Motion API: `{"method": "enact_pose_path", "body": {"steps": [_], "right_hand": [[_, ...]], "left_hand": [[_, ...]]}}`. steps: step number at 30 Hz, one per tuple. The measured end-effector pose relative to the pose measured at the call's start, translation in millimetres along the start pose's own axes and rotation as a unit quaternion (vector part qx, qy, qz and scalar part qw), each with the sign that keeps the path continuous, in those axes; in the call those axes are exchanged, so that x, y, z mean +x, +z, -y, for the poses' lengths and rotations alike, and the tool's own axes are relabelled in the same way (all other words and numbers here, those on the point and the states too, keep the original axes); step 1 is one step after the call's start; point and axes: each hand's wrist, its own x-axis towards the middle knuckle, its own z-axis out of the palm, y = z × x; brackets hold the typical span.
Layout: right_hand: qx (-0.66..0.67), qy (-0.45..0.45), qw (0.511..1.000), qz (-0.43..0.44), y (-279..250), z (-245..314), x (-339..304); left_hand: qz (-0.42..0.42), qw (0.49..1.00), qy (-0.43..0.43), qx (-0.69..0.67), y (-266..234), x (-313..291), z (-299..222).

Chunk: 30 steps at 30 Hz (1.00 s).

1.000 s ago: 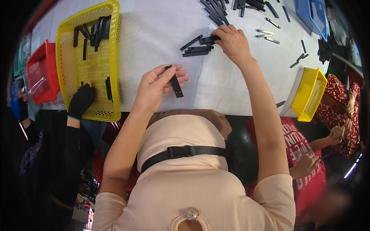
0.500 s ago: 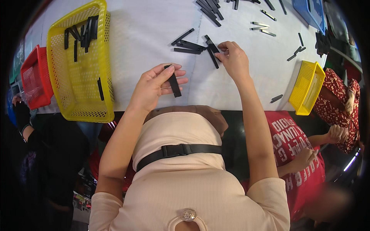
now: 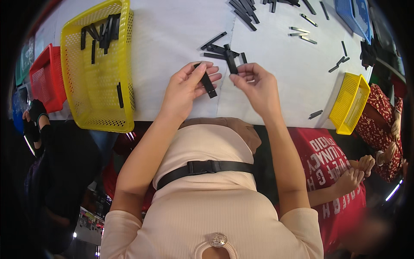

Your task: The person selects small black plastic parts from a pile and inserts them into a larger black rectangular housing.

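Note:
Between thumb and fingers, my left hand (image 3: 189,84) holds a flat black bar (image 3: 207,82) that slants down to the right, with its other fingers spread behind it. My right hand (image 3: 258,84) pinches a second black bar (image 3: 230,59) by its lower end, tilted up and away from me. Behind that second bar lies a loose group of similar black strips (image 3: 214,40) on the white tabletop (image 3: 172,30). Part of this group is hidden by the bar in my right hand.
A large yellow basket (image 3: 97,123) with several black strips stands at left, a red basket (image 3: 46,82) beyond it. More strips (image 3: 243,13) lie at the far side. At right are a small yellow basket (image 3: 350,103) and a blue basket (image 3: 354,19). People sit on both sides.
My right hand has lifted a black bar from the loose group and drawn it nearer to me. My left hand still holds its bar, slightly higher in the picture and more tilted.

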Motion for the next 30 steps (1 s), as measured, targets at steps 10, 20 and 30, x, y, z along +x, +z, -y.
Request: {"method": "enact_pose_path", "body": {"steps": [10,20,30], "right_hand": [[-0.075,-0.055,0.994,0.049,21,21,-39],[-0.316,-0.294,0.899,-0.076,29,-19,63],[-0.303,-0.256,0.917,-0.039,20,-20,54]], "left_hand": [[0.016,0.999,0.013,0.026,-3,-10,4],[0.015,1.0,-0.021,0.01,-36,-12,3],[0.023,0.999,-0.027,0.005,-38,-9,8]]}}
